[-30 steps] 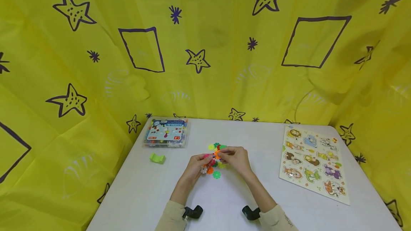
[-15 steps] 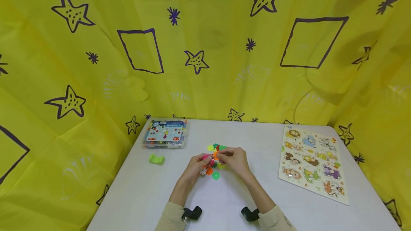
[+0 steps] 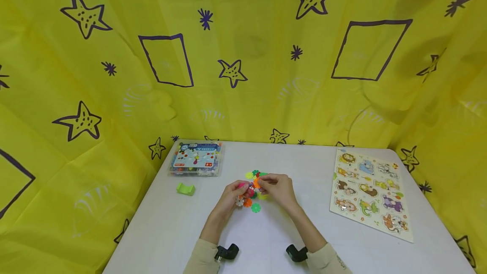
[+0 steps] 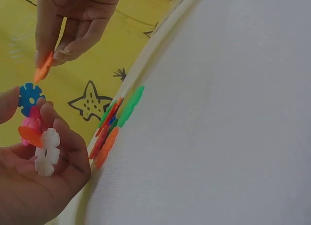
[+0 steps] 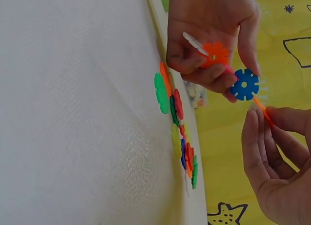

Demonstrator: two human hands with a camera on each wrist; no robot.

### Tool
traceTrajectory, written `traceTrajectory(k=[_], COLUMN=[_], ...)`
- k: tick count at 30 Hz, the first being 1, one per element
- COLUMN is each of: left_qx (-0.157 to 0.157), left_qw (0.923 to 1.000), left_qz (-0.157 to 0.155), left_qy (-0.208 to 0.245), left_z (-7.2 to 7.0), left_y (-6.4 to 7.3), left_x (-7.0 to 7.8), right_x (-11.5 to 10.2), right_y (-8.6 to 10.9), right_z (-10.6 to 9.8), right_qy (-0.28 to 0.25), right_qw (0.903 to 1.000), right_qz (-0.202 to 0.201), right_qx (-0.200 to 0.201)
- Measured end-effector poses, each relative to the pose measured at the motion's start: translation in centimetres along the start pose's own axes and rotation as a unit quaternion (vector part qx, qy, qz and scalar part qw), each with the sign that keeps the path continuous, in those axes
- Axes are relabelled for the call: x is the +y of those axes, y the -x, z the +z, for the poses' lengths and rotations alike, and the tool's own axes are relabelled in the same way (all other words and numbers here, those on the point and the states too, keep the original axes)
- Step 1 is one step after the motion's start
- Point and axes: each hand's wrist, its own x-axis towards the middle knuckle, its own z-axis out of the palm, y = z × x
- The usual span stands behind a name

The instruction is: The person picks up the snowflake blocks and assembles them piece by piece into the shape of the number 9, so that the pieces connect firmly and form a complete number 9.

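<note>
Lower centre of the head view: the left hand (image 3: 229, 195) grips a cluster of flower-shaped discs (image 4: 31, 136) that includes a blue disc (image 5: 244, 92); the right hand (image 3: 280, 189) pinches an orange disc (image 4: 43, 68) at the blue rim. Over the last half second the orange disc has shifted slightly up and right, suggesting fine adjustment; whether the slots interlock cannot be told.

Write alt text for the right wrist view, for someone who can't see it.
A right hand pinches an orange disc at the edge of a blue disc, which the left hand holds along with a white disc and others. More discs of several colours lie on a white table, with yellow patterned cloth beyond.
</note>
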Motion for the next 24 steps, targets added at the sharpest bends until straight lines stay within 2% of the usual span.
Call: traceTrajectory(k=[6, 11, 16, 24], left_qx=[-0.001, -0.005, -0.004, -0.004], left_qw=[1.0, 0.9999, 0.9999, 0.9999], left_qz=[-0.007, -0.008, -0.001, 0.002], left_qy=[0.0, -0.007, -0.012, -0.011], left_z=[0.0, 0.0, 0.0, 0.2], left_y=[0.0, -0.1, -0.1, 0.0], left_x=[0.1, 0.0, 0.0, 0.0], right_x=[0.0, 0.0, 0.2, 0.3], right_y=[0.0, 0.1, 0.0, 0.1], right_z=[-0.1, 0.1, 0.2, 1.0], right_qy=[0.01, 0.003, 0.004, 0.004], right_qw=[0.9997, 0.9991, 0.9986, 0.9987], right_qz=[0.0, -0.017, -0.037, -0.044], right_qx=[-0.024, -0.038, -0.037, -0.025])
